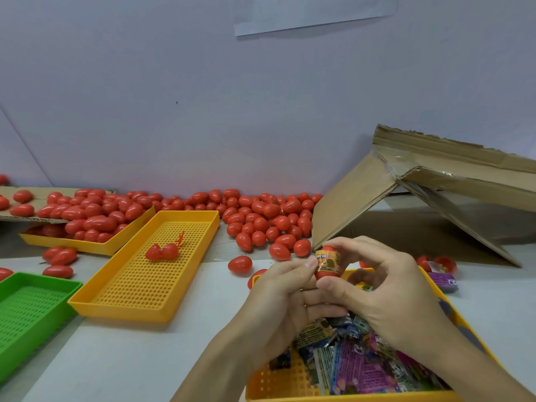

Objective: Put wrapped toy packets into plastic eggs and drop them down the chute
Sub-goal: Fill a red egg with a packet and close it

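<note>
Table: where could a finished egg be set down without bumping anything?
Bare table lies between the green tray, the yellow tray and the left hand. The back is crowded with red eggs.

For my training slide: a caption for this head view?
Both hands close a red egg around a toy packet.

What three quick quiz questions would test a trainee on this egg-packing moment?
1. True or false: the red egg held between the left hand and right hand is fully closed.
2. What lies in the middle yellow tray? A) packets B) an opened egg C) a cardboard flap
3. Fill in: the toy packets sit in a ___ tray below the hands.

Key: 1 false, a packet sticks out; 2 B; 3 yellow.
</note>
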`<state>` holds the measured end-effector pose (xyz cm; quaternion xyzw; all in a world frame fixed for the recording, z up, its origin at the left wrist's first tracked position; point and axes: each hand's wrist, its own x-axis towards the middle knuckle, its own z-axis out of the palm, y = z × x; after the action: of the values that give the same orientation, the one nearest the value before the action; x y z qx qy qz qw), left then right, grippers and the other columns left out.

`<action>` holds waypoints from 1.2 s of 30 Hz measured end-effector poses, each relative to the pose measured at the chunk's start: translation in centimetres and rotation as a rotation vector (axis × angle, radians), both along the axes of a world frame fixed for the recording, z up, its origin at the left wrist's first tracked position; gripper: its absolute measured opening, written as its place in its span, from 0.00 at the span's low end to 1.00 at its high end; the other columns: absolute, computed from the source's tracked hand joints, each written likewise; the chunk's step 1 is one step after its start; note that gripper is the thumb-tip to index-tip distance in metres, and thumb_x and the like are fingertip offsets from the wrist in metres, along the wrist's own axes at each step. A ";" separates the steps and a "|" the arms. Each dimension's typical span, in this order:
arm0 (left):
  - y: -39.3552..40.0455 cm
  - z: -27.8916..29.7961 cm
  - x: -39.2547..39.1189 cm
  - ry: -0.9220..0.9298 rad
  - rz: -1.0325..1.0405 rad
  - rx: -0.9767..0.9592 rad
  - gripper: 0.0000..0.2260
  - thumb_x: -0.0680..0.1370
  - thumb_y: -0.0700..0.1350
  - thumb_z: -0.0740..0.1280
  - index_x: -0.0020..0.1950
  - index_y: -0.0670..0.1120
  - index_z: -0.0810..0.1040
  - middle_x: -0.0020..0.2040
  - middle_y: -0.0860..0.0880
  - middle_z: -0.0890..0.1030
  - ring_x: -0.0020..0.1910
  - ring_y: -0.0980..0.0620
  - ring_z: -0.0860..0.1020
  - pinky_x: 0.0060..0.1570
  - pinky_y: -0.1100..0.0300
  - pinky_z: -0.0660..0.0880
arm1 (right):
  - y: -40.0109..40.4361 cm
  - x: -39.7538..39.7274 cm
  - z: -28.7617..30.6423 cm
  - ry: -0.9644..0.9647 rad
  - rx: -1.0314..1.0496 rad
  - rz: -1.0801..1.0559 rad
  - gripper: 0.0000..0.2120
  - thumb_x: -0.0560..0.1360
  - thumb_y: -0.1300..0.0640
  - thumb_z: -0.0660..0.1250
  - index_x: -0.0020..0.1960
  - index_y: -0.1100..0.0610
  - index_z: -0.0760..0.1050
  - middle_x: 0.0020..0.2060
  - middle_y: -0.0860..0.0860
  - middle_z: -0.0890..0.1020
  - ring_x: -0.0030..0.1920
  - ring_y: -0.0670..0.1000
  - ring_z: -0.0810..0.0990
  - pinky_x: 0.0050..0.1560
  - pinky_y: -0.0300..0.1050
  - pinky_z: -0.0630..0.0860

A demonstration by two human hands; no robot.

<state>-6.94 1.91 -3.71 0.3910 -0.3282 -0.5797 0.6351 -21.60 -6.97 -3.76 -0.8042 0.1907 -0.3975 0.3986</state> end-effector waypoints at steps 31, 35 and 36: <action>-0.2 0.1 0.3 -0.255 0.462 -0.091 0.07 0.75 0.49 0.72 0.47 0.47 0.85 0.48 0.40 0.85 0.47 0.42 0.85 0.41 0.58 0.81 | 0.1 0.2 0.0 0.036 0.114 -0.071 0.16 0.72 0.38 0.62 0.59 0.36 0.75 0.49 0.36 0.81 0.55 0.39 0.78 0.53 0.36 0.78; -0.4 0.9 0.7 -0.233 0.552 0.029 0.14 0.67 0.50 0.75 0.50 0.46 0.85 0.47 0.41 0.85 0.43 0.46 0.84 0.39 0.60 0.80 | 0.1 0.1 0.3 0.045 0.157 -0.077 0.16 0.71 0.35 0.60 0.57 0.35 0.74 0.51 0.33 0.79 0.56 0.36 0.76 0.50 0.28 0.74; -0.7 1.5 0.7 -0.221 0.557 0.058 0.12 0.67 0.50 0.75 0.48 0.46 0.85 0.46 0.42 0.85 0.42 0.46 0.84 0.39 0.60 0.80 | 0.1 0.1 0.3 0.048 0.170 -0.078 0.17 0.71 0.34 0.59 0.58 0.35 0.74 0.51 0.31 0.79 0.56 0.34 0.75 0.49 0.27 0.73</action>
<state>-6.20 1.26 -2.24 0.5446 -0.2589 -0.3463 0.7186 -21.46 -6.89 -3.42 -0.7687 0.2647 -0.3756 0.4450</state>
